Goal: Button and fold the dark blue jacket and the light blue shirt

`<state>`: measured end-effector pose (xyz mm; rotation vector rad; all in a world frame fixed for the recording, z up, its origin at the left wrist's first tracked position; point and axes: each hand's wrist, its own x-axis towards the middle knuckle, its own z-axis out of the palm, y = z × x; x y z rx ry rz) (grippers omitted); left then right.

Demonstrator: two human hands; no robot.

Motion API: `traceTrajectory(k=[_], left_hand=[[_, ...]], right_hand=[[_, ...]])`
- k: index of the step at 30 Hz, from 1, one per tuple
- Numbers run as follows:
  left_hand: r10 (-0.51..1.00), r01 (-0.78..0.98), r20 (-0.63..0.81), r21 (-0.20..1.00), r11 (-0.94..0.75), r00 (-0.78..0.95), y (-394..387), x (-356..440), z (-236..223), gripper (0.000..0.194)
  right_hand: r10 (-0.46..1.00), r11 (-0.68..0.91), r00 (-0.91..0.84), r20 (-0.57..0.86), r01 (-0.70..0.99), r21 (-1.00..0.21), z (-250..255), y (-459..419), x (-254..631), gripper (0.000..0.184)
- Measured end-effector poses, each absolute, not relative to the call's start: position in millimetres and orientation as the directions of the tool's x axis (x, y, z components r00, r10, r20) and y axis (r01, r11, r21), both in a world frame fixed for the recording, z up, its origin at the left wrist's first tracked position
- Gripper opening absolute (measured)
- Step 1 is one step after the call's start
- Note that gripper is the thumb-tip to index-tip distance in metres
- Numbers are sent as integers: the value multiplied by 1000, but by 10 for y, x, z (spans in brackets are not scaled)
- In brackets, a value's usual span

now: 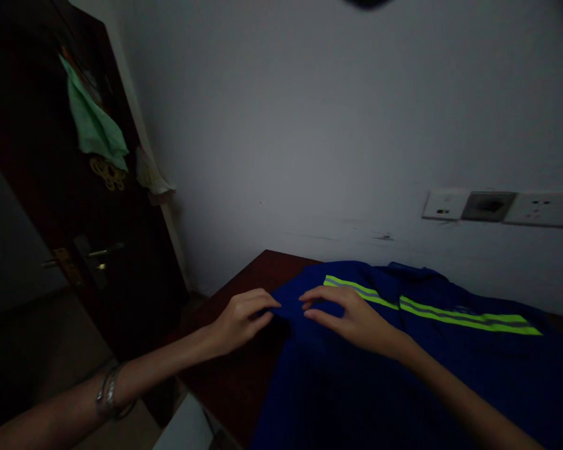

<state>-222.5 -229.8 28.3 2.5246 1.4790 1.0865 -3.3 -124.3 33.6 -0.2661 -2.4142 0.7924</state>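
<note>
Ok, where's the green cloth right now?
In the head view, the green cloth hangs at the upper left, against the dark door, above its metal handle.

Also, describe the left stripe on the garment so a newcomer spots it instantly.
Against the wall stands a dark red table bearing a blue garment. Two yellow-green stripes with grey centres cross its far part. Yours is the shorter one, just beyond the right hand.
</note>
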Motion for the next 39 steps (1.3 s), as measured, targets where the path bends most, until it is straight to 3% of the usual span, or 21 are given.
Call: traceTrajectory(k=[3, 11, 16, 22, 39], left_hand=[[755, 760, 587, 337, -556, 292, -2301, -2214, 245, 20], [743, 754, 618, 354, -554, 256, -2279, -2179, 178, 21], [766, 787, 621, 383, -484, 169, -2282, -2163, 186, 15], [804, 799, 589, 440, -409, 87, -2263, -2132, 232, 7], [816, 782, 577, 519, -345, -23, -2251, -2079, 288, 3]], right_hand=[[315, 805, -845, 432, -3, -593, 324, -1293, 1, 26], [386, 785, -806, 448, 33, -618, 170, -1351, -116, 30], [395, 754, -817, 420, 27, -657, 191, -1401, -126, 42], [373, 870, -805, 461, 131, -475, 211, -1431, -70, 53], [300, 940, -778, 553, 143, -309, 246, -1554, -16, 45]])
